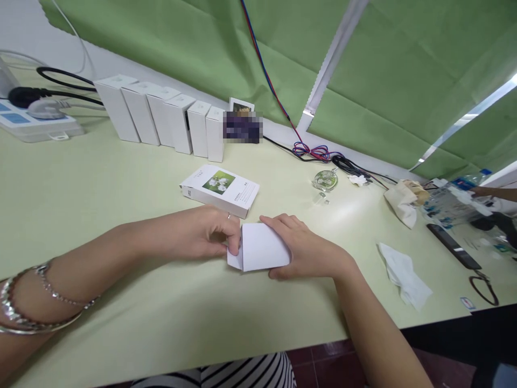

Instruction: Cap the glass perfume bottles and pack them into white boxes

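A plain white box [264, 248] lies on the table in front of me, its left end flap [235, 261] standing out. My right hand [297, 242] is closed around the box's right end, fingers over the far side and thumb at the near side. At the left end, the bent fingers of my left hand [214, 234] press on the flap. Just beyond sits a printed box [220, 188] with a picture of white flowers on green. Farther right, a round glass bottle [325, 180] lies near a small clear cap [321, 198]. The inside of the white box is hidden.
Several white boxes [157, 116] stand in a row along the wall, near a power strip [44, 121]. Coiled cables [311, 152] lie at the back. On the right are a tissue [404, 275], a phone [453, 246] and a strap [484, 288]. Another person's arm [495, 193] shows at far right.
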Action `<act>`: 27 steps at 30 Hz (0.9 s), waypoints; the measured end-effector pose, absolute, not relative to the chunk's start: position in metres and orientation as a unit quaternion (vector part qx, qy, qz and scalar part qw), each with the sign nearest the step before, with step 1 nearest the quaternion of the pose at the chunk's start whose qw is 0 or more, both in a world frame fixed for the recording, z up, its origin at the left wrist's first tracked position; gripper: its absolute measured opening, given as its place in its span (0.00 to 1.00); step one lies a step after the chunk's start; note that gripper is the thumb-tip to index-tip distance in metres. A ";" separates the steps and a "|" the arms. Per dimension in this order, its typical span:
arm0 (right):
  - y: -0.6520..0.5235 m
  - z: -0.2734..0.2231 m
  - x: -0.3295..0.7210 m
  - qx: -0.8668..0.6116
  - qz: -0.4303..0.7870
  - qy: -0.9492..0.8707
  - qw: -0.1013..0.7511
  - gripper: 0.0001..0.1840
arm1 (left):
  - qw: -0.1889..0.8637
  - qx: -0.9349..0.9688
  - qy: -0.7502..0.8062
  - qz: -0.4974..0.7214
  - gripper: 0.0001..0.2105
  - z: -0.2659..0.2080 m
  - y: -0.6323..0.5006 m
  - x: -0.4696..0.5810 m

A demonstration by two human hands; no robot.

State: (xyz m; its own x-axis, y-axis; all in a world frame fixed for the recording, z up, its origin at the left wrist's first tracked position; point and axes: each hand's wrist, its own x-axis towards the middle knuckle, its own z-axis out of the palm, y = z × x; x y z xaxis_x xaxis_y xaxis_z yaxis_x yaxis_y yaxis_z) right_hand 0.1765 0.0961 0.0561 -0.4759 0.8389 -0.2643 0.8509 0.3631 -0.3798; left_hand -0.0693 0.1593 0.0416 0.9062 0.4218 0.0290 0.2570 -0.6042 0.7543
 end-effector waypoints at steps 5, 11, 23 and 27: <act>0.098 0.057 0.183 0.511 -0.277 0.814 -0.001 0.57 | 0.395 0.892 0.199 0.091 0.07 0.041 0.159 -0.069; 0.104 0.059 0.193 0.515 -0.311 0.798 -0.044 0.48 | 0.382 0.897 0.214 0.058 0.07 0.039 0.161 -0.070; 0.101 0.061 0.206 0.520 -0.339 0.784 0.027 0.68 | 0.385 0.892 0.235 0.030 0.08 0.044 0.159 -0.069; 0.097 0.060 0.193 0.527 -0.306 0.792 0.033 0.65 | 0.387 0.891 0.236 0.031 0.07 0.043 0.159 -0.069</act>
State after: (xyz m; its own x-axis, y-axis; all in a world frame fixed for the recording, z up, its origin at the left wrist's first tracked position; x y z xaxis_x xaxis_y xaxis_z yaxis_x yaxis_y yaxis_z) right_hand 0.1932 0.0970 0.0595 -0.4423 0.8148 -0.3749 0.8553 0.2573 -0.4498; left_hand -0.0686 0.1594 0.0430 0.8865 0.4447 -0.1277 0.3967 -0.5883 0.7046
